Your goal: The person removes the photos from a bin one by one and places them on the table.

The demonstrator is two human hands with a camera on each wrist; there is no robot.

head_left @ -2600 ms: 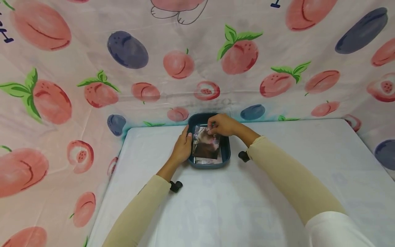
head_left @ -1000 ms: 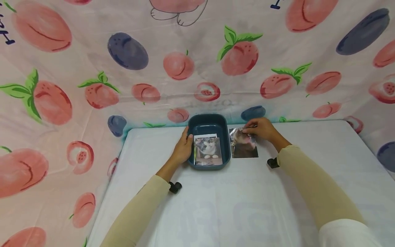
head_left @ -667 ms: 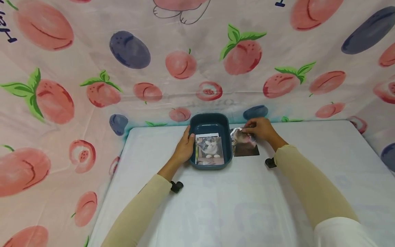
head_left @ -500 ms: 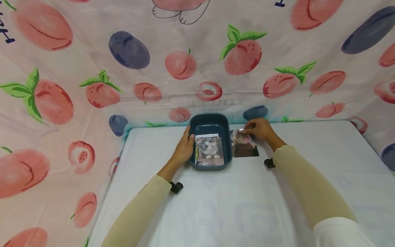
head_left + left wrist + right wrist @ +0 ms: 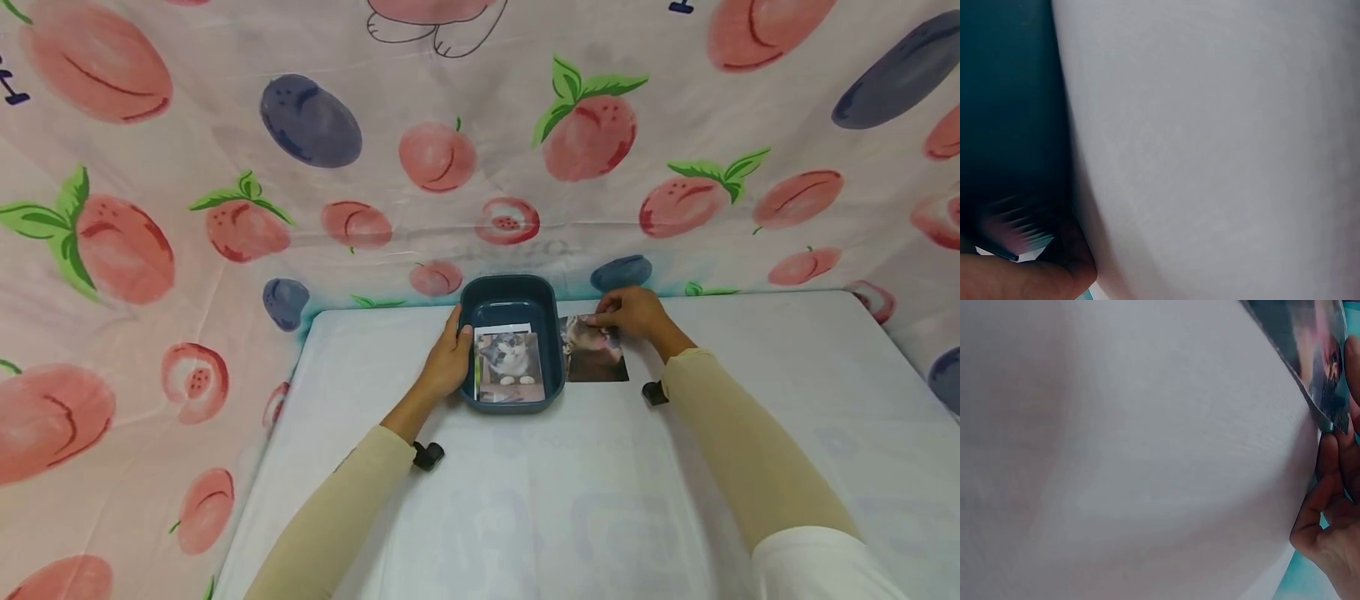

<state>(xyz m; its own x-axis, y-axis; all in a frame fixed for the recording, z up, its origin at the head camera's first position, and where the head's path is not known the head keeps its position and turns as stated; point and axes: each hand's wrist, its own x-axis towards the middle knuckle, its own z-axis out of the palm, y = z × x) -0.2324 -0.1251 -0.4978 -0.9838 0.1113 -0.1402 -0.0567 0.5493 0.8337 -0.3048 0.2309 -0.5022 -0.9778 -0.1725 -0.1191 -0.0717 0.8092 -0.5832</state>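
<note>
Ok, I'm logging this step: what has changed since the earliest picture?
The right hand has moved the dark photo rightward, from over the blue tray to beside it, and still pinches it. The cat photo in the tray is now uncovered. The left hand stays on the tray's left side.

Dark-bottomed photo (image 5: 597, 362) beside blue tray (image 5: 504, 312); cat photo (image 5: 510, 368) inside.

White table (image 5: 540, 500), pink cloth backdrop (image 5: 495, 96) — printed peaches (image 5: 437, 158), leaves (image 5: 611, 86)
</note>
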